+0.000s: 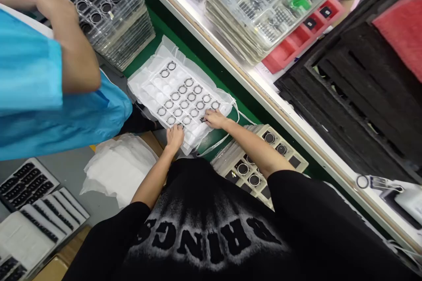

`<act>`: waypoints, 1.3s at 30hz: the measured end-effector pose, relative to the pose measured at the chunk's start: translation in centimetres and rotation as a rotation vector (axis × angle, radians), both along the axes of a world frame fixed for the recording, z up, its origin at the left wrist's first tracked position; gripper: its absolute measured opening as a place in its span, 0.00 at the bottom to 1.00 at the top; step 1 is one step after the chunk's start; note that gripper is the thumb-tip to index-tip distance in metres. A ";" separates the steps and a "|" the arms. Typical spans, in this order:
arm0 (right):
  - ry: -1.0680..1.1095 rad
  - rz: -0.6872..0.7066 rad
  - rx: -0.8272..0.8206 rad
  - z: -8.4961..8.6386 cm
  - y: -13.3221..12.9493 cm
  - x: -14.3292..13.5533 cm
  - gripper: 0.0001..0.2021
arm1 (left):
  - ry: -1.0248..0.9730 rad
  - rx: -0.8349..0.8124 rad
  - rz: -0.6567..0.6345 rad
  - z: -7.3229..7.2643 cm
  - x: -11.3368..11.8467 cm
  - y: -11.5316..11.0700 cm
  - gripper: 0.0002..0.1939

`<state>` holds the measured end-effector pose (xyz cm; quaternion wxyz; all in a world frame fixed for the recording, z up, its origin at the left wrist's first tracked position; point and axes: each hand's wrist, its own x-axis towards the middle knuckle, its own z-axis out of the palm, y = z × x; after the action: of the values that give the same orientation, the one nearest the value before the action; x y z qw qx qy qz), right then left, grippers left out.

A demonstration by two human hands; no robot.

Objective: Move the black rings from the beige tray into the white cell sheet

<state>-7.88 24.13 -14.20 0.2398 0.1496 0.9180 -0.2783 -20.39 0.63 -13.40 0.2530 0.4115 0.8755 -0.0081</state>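
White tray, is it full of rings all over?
No, the white tray has a ringless stretch between the two corner rings and the rest.

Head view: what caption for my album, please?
Left hand and right hand at the edge of a white tray dotted with dark round rings.

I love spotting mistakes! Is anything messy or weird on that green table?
Nothing looks spilled or broken. But loose white cords straggle over the green table near the right hand, looking untidy. Two rings also sit apart from the other rings on the white tray.
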 end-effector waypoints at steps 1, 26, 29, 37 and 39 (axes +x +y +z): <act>0.021 -0.049 -0.032 0.0 0.5 0.3 0.11 | 0.002 0.005 0.017 0.0 0.0 0.0 0.17; 0.490 -1.130 -0.696 8.9 3.2 4.9 0.19 | -0.107 0.376 0.041 5.6 0.0 1.8 0.09; 0.571 -1.127 -0.685 13.0 0.4 11.0 0.21 | -0.185 0.476 -0.130 8.8 3.3 2.8 0.08; 0.659 -0.978 -0.137 19.3 -15.8 31.2 0.12 | -0.249 0.666 -1.134 15.9 15.1 1.9 0.07; 0.636 -0.833 0.057 18.2 -19.4 33.7 0.14 | -0.186 0.610 -1.289 16.0 17.0 1.7 0.07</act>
<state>25.77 4.76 3.95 -0.1859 0.4163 0.8153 -0.3569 -3.43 2.37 2.60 0.1450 0.8979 0.3966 0.1242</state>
